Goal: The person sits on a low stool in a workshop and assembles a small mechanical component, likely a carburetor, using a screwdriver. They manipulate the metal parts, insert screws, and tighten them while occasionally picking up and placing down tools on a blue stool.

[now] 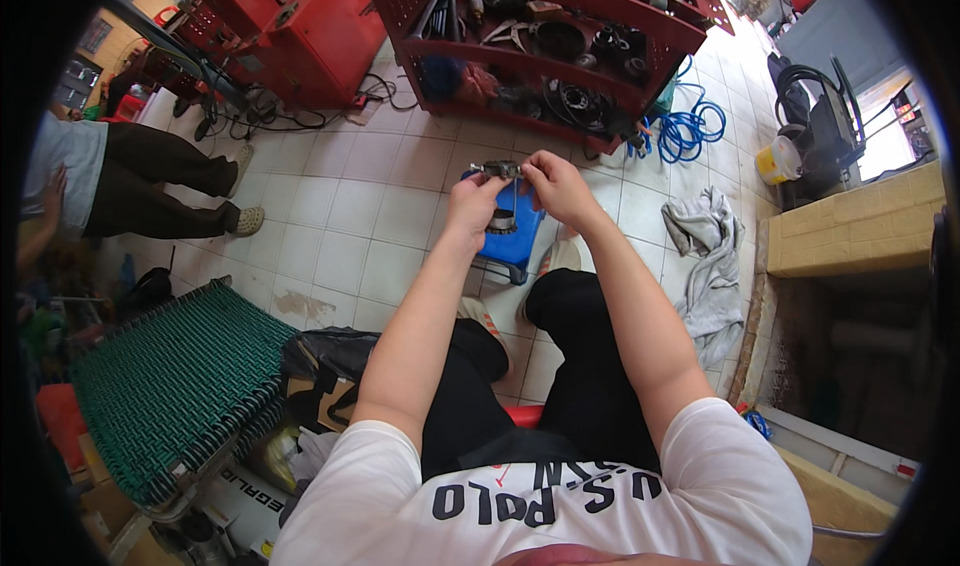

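Note:
In front of my knees, both hands are raised over a small blue plastic stool [516, 238]. My left hand [474, 204] is closed around a dark, round metal part [502, 169] with an uneven rim. The fingertips of my right hand [562, 188] pinch at the right side of the same part; whether they also hold something small is too fine to see. Below them, on the stool top, lies a metal ring [501, 222] with a toothed-looking edge. The inner fingers of both hands are partly hidden.
Beyond the stool stands a red tool cart [540, 66] loaded with metal parts. A blue hose [690, 126] is coiled on the tiles, and a grey cloth [708, 256] lies to the right. A green woven seat [180, 386] stands left. Another person's legs [170, 186] are farther left.

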Available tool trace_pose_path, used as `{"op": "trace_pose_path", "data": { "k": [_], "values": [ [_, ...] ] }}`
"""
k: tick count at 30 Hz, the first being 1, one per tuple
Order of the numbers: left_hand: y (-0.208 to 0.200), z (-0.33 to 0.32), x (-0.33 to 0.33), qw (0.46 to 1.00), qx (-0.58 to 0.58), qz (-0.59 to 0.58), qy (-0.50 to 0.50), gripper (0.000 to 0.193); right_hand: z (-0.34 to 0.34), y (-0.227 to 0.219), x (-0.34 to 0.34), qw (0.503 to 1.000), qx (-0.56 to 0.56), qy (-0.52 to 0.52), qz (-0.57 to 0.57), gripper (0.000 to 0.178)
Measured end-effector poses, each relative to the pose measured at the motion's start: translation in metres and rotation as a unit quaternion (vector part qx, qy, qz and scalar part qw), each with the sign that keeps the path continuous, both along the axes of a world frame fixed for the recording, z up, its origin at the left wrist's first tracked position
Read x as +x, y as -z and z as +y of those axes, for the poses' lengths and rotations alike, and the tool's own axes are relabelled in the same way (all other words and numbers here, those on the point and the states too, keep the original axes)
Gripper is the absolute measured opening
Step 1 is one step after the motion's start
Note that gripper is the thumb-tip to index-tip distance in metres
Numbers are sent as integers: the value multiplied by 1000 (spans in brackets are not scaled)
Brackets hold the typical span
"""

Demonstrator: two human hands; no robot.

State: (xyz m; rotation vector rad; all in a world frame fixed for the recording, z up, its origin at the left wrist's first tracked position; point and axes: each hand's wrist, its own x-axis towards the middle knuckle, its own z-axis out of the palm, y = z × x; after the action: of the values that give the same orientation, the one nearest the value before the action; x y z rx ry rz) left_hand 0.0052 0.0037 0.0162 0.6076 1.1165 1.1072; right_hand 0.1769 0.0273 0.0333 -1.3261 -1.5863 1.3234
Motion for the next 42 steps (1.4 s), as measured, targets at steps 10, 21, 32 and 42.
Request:
{"op": "trace_pose_path", "data": {
  "k": [10, 21, 32, 42],
  "values": [
    [-3, -1, 0, 999, 20, 28, 12, 8, 2, 3, -2, 998, -65, 13, 24, 48],
    [-4, -2, 1, 999, 25, 30, 18, 6, 0, -2, -1, 983, -169, 31, 72, 55],
    [-2, 1, -3, 1000, 10, -15, 23, 8, 0, -2, 1, 995, -47, -14, 89, 17],
    [-6, 0, -3, 998, 42, 28, 32, 10, -2, -2, 1, 996, -49, -22, 66, 13]
  ]
}}
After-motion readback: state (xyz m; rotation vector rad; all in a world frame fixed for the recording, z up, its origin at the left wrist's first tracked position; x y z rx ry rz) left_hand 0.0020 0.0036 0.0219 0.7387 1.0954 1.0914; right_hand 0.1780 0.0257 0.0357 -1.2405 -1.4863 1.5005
